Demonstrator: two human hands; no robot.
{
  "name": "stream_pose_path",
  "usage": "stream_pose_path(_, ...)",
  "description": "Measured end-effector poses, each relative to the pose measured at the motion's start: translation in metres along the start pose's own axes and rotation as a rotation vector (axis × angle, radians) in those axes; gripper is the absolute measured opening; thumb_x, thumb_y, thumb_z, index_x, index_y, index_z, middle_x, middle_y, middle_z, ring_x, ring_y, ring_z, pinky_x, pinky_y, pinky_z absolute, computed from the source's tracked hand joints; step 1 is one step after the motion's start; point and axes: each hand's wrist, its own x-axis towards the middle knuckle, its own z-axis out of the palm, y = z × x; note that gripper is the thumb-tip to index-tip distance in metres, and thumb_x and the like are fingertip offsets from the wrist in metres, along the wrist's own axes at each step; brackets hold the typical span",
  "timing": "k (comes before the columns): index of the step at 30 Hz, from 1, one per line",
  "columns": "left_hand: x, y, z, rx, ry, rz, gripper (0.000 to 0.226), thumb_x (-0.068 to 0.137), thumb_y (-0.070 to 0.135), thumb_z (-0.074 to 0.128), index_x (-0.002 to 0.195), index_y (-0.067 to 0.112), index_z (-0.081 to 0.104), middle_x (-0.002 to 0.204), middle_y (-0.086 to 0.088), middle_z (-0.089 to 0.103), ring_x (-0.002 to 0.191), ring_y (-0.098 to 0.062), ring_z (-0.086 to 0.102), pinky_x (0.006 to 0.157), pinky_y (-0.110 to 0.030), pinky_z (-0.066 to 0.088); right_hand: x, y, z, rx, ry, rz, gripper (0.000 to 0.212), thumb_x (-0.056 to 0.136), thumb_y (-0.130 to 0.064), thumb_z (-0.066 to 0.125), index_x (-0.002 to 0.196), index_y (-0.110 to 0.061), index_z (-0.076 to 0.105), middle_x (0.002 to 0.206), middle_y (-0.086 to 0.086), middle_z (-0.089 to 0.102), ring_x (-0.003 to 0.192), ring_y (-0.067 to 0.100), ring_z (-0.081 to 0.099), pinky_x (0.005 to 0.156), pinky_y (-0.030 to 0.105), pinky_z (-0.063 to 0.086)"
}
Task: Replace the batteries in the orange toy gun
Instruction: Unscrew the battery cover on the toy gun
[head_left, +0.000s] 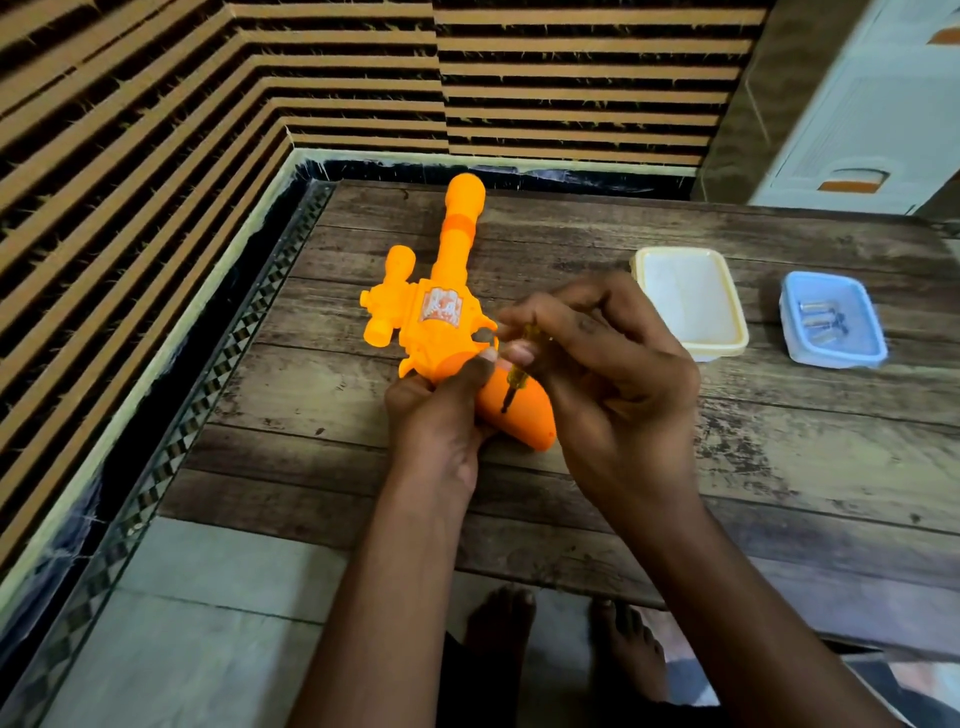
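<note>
My left hand gripping the gun on the table, my right hand pinching a screwdriver on its grip, batteries in the blue tray well right of the gun

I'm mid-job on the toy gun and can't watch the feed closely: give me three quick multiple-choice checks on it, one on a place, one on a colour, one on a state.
1. Where does the screwdriver tip sit?
A. on the gun's grip
B. in the blue tray
C. on the table

2. What colour is the tray with the batteries?
A. cream
B. blue
C. orange

3. What is the left hand doing?
A. resting flat
B. gripping the toy gun
C. lifting a tray

Key: 1 A, the tip meets the orange grip, right hand pinching the handle. 2 B, the batteries lie in the blue tray. 3 B, its fingers wrap the gun.
</note>
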Motion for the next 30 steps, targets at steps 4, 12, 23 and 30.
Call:
stream_pose_path(4, 0.0004, 0.0014, 0.0007, -0.013, 0.008, -0.022, 0.024, 0.089, -0.006, 0.067, 0.11, 0.005, 0.069, 0.083, -0.009, 0.075, 0.076, -0.022, 0.073, 0.068, -0.05, 0.062, 0.0008, -0.0025, -0.0012, 0.008, -0.034, 0.008, 0.027, 0.096, 0.01, 0.065, 0.119, -0.001, 0.074, 0.108, 0.008, 0.074, 0.106, 0.013, 0.073, 0.088, 0.043, 0.06)
stream_pose_path(12, -0.0007, 0.0019, 0.0014, 0.01, 0.014, -0.034, 0.019, 0.09, -0.005, 0.068, 0.106, 0.005, 0.072, 0.092, -0.014, 0.076, 0.08, -0.024, 0.073, 0.068, -0.048, 0.063, 0.002, -0.0022, -0.004, -0.075, -0.005, -0.021, 0.016, 0.097, 0.001, 0.068, 0.11, 0.002, 0.076, 0.098, 0.013, 0.07, 0.093, 0.024, 0.07, 0.079, 0.036, 0.055)
stream_pose_path(23, -0.0013, 0.0014, 0.0015, -0.004, -0.017, -0.014, 0.019, 0.091, -0.009, 0.064, 0.1, 0.007, 0.069, 0.072, -0.004, 0.073, 0.062, -0.015, 0.072, 0.06, -0.043, 0.063, 0.0041, -0.0019, -0.0038, -0.02, -0.059, -0.033, 0.02, 0.095, 0.009, 0.069, 0.111, 0.003, 0.077, 0.102, 0.014, 0.072, 0.099, 0.026, 0.073, 0.081, 0.045, 0.058)
stream_pose_path(30, -0.0015, 0.0026, 0.0012, 0.043, 0.02, -0.016, 0.026, 0.089, -0.003, 0.07, 0.114, 0.0, 0.068, 0.092, -0.014, 0.076, 0.074, -0.021, 0.074, 0.057, -0.04, 0.062, 0.0045, -0.0056, -0.0032, -0.02, -0.067, -0.031, 0.016, 0.096, 0.001, 0.071, 0.11, 0.001, 0.076, 0.106, 0.012, 0.068, 0.101, 0.021, 0.07, 0.082, 0.038, 0.057)
